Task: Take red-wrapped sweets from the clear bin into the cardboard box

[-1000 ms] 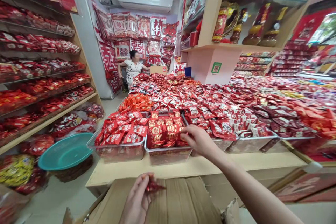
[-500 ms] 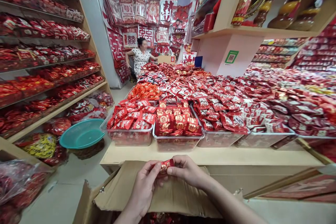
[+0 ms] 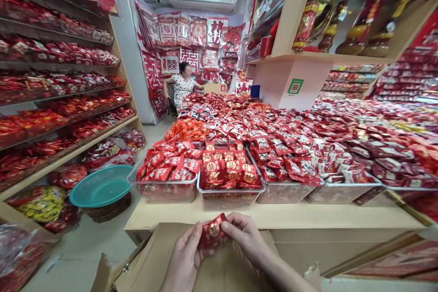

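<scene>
Between both hands is a small red packet (image 3: 213, 232) with gold print, held above a cardboard box (image 3: 150, 255). My left hand (image 3: 186, 251) pinches its left end between thumb and fingers. My right hand (image 3: 244, 237) grips the right end, the thumb lying on the front face. Just beyond, on the counter's edge, stands a clear plastic bin (image 3: 231, 200) of similar red-and-gold packets (image 3: 214, 171). To its left is another clear bin (image 3: 169, 194) heaped with red packets.
More bins of red packets (image 3: 301, 169) cover the wooden counter (image 3: 287, 214). Stocked shelves (image 3: 61, 86) line the left wall. A teal basin (image 3: 101, 185) sits low on the left. At the far end a person (image 3: 183, 84) in a dotted top is beside the counter. A cabinet (image 3: 342, 57) overhangs at right.
The packet now shows more of its printed front, tilted up to the right between my hands. The view has tipped upward slightly, so the counter appears lower and the box's inside is out of sight.
</scene>
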The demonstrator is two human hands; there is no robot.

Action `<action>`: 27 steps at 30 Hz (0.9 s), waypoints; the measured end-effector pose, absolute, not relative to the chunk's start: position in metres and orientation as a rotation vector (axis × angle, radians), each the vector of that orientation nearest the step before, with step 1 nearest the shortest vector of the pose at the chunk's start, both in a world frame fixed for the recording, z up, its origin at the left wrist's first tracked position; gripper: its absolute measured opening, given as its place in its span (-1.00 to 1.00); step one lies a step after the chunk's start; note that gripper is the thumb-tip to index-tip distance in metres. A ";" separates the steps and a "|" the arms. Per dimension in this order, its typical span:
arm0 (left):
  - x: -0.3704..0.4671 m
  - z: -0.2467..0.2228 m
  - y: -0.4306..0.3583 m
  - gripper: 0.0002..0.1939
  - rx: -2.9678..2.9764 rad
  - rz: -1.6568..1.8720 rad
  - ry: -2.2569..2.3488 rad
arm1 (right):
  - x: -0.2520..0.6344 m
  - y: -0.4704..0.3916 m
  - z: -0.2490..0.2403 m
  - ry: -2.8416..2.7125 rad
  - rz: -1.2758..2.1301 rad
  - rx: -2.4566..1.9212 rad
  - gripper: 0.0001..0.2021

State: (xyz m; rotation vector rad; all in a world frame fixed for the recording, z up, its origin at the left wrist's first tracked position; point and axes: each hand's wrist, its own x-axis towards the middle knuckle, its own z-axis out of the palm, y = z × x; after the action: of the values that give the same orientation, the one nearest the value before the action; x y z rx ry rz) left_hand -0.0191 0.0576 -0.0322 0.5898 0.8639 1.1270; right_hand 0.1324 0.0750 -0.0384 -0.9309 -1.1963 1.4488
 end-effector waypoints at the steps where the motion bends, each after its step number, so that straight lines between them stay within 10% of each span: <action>1: -0.019 -0.031 0.057 -0.83 0.601 1.135 0.879 | 0.133 0.075 -0.037 -1.174 1.432 -0.967 -0.70; 27: -0.019 -0.033 0.055 -0.82 0.659 1.083 0.902 | 0.136 0.074 -0.033 -1.070 1.497 -0.977 -0.71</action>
State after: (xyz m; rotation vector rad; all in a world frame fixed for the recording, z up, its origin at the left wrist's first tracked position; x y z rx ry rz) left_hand -0.0190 0.0551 -0.0333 0.6592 0.9023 1.0828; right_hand 0.1361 0.0740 -0.0326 -0.9768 -1.0699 1.4970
